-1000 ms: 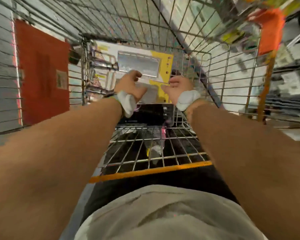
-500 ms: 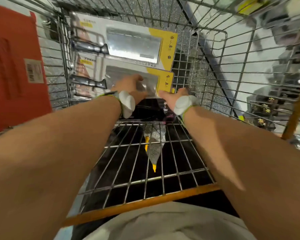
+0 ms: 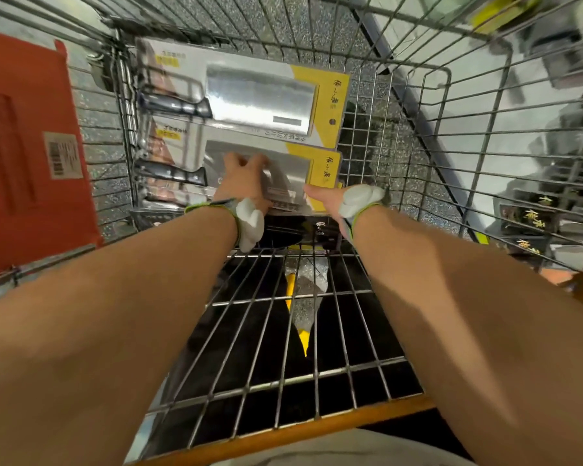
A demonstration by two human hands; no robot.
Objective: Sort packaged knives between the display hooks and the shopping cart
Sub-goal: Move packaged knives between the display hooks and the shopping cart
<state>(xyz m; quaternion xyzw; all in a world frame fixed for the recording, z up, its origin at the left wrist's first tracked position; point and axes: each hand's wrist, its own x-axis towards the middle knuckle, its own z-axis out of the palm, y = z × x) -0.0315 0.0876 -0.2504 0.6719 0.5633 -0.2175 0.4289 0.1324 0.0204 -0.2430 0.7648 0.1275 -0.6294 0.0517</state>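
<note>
Both hands on the near knife pack in the cart

Our left hand [image 3: 244,178] curls over the near cleaver package [image 3: 266,178]; our right hand [image 3: 329,198] touches its yellow edge, grip unclear. Beyond lies a second package [image 3: 246,99], against the shopping cart [image 3: 418,136] wall.

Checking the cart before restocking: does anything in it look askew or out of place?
Nothing is spilled or damaged. Two cleaver packs lie overlapped in the cart, the far one tilted. The left hand rests on the near one.

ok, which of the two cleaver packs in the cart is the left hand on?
The near pack: left hand rests on its blade window. The far pack, stacked beyond it, is untouched.
</note>
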